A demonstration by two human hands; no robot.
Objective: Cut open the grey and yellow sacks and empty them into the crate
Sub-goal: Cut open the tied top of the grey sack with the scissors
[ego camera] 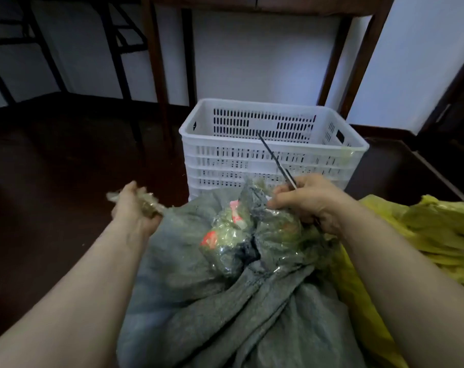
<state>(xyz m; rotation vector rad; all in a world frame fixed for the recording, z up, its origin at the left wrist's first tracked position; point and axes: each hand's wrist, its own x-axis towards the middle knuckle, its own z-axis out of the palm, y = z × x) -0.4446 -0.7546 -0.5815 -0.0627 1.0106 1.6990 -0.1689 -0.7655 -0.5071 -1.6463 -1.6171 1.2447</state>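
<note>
Two closed grips: my left grip (135, 208) clutches a bunched corner of the woven grey sack (199, 301), my right grip (305, 200) holds slim scissors (274, 158).

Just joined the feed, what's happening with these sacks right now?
A person is opening the grey sack. The left hand grips a bunched end of it; the right hand holds scissors, blades pointing up toward the white crate. The sack gapes open, showing clear plastic packets. The yellow sack lies to its right.

Left hand (135, 208) on grey sack (199, 301); right hand (308, 200), scissors (276, 160)
</note>
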